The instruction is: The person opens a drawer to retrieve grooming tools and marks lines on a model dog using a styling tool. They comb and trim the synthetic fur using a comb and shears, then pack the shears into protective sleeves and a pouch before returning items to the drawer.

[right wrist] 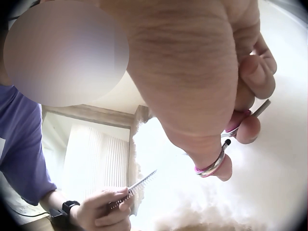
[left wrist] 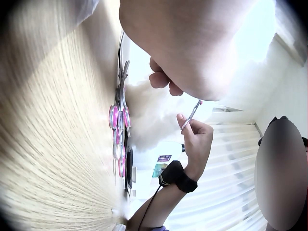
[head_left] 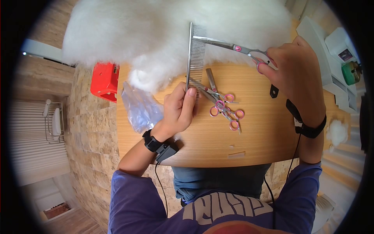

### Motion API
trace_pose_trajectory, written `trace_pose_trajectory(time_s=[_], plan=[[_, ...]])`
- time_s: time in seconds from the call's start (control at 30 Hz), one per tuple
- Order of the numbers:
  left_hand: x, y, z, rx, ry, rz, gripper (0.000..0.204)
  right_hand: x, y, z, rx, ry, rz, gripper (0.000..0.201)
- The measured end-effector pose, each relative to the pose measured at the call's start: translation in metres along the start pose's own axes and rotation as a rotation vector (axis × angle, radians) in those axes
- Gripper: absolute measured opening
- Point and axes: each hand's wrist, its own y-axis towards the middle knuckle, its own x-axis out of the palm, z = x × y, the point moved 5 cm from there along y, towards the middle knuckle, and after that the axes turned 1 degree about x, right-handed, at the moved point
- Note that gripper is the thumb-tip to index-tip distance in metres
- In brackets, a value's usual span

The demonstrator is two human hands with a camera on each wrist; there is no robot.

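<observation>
The left hand grips the lower end of a metal comb, which stands against white fluffy fur. In the right hand is a pair of scissors, thumb and a finger through the pink-lined rings. Their blades point left and reach the comb's teeth near its top. The right wrist view shows the thumb in one ring and the comb held by the left hand. In the left wrist view the right hand holds the scissors; the comb is hidden there.
Several pink-ringed scissors lie in a pile on the wooden table, below the comb. A clear plastic bag lies left of the left hand. A red stool stands beyond the table's left edge. Cables hang from both wrists.
</observation>
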Motion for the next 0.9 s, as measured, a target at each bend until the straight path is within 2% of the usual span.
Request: trace_pose_trajectory(time_s=[0.07, 0.27, 0.37, 0.47, 0.53, 0.63, 0.73, 0.9], plan=[[-0.002, 0.0, -0.002, -0.033, -0.049, 0.055, 0.024, 0.0, 0.0, 0.001, 0.006, -0.007, -0.009, 0.031], [0.0, 0.001, 0.0, 0.021, -0.004, 0.01, 0.027, 0.004, 0.0, 0.003, 0.002, -0.015, -0.015, 0.032], [-0.001, 0.001, -0.001, 0.009, 0.003, 0.017, 0.027, 0.005, -0.001, 0.005, -0.059, 0.029, 0.019, 0.03], [-0.001, 0.001, 0.0, -0.002, 0.0, 0.02, 0.028, 0.003, 0.0, 0.003, -0.104, 0.081, -0.035, 0.029], [-0.002, 0.001, 0.0, -0.018, -0.024, 0.039, 0.026, -0.001, -0.001, 0.0, -0.227, 0.185, 0.0, 0.029], [-0.004, 0.001, -0.001, -0.028, -0.057, 0.055, 0.024, -0.008, 0.001, 0.001, -0.251, 0.237, 0.09, 0.032], [-0.003, 0.001, -0.002, -0.017, -0.066, 0.052, 0.024, -0.013, 0.003, 0.001, -0.196, 0.224, 0.188, 0.035], [-0.001, 0.002, 0.003, 0.029, 0.004, 0.01, 0.028, -0.005, 0.005, 0.006, -0.08, 0.104, 0.121, 0.034]])
